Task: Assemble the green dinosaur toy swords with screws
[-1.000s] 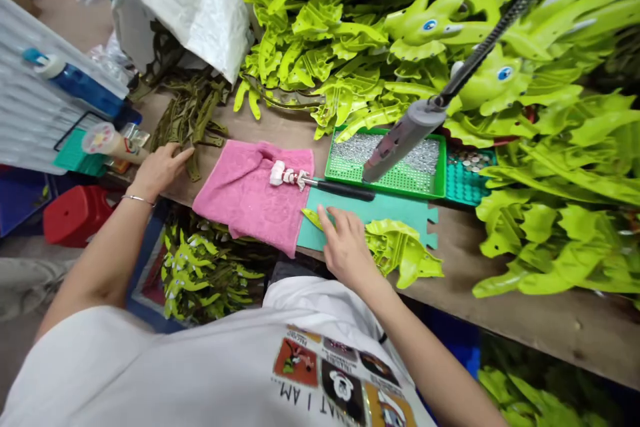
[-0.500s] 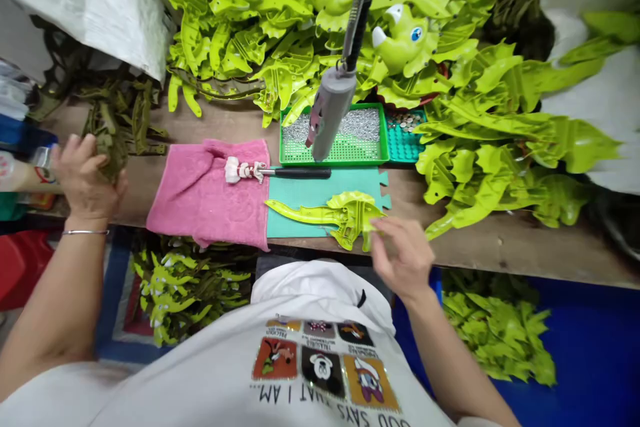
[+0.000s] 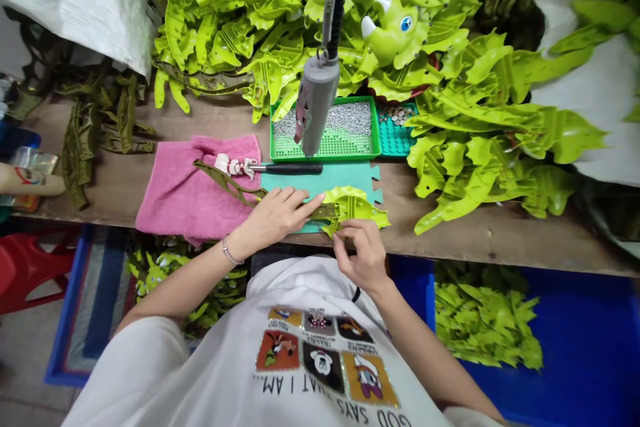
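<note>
My left hand (image 3: 278,215) grips a long olive plastic piece (image 3: 225,181), its fingers closed over the middle. One end of that piece lies in the hollow of a lime-green plastic dinosaur-shaped half shell (image 3: 353,199); the other end reaches over the pink towel (image 3: 165,187). My right hand (image 3: 364,255) pinches the near edge of the shell, its fingers bent. Under them is a turquoise foam mat (image 3: 340,177). A screwdriver-like tool with a black handle (image 3: 295,170) lies behind my left hand. My fingers partly hide the shell's tail.
A grey electric screwdriver (image 3: 320,103) hangs over a green tray (image 3: 375,153) of small screws. Beside it is a teal tray (image 3: 397,140) with small round parts. Lime-green shells (image 3: 500,127) pile up behind and right. Olive pieces (image 3: 80,147) lie left. A blue bin (image 3: 575,347) stands below right.
My left hand has come from the olive pile at the left to the mat, bringing an olive piece onto the shell. My right hand has shifted slightly left, still at the shell.
</note>
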`<action>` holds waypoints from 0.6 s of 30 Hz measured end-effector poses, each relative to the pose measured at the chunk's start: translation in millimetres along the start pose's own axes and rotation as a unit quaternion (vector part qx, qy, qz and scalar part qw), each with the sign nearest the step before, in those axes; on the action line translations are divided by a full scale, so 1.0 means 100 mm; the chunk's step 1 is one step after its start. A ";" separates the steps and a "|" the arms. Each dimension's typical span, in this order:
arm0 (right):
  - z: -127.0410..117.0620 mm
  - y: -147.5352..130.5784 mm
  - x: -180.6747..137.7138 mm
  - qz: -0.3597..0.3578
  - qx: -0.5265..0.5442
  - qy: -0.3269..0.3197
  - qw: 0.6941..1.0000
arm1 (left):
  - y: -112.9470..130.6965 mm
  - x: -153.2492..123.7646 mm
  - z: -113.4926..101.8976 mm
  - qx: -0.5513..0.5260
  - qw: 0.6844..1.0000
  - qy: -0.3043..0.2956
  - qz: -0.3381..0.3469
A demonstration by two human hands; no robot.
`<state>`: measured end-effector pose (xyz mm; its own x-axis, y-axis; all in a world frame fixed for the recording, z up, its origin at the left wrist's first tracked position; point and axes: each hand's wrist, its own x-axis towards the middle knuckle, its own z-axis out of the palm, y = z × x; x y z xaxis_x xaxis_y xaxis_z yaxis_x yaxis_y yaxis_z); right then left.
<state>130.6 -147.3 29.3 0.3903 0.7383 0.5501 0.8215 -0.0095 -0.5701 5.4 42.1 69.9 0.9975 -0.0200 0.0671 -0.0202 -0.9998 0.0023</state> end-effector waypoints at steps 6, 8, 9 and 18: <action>0.00 0.11 -0.01 0.017 -0.026 0.023 0.999 | -0.01 0.10 0.16 -0.012 0.999 -0.042 0.010; 0.02 0.12 -0.01 0.009 -0.029 0.022 0.999 | -0.01 0.14 0.15 -0.015 0.999 -0.048 0.012; 0.03 0.13 -0.01 0.002 -0.031 0.021 0.999 | -0.01 0.15 0.14 -0.018 0.998 -0.050 0.014; 0.05 0.21 -0.02 -0.040 -0.060 -0.019 0.997 | 0.00 0.12 0.11 -0.036 0.997 -0.068 -0.015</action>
<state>144.9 -145.4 13.5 0.3065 0.7655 0.5657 0.8942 -0.0279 -0.4468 18.5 41.7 60.0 0.9976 0.0048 -0.0694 0.0099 -0.9972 0.0737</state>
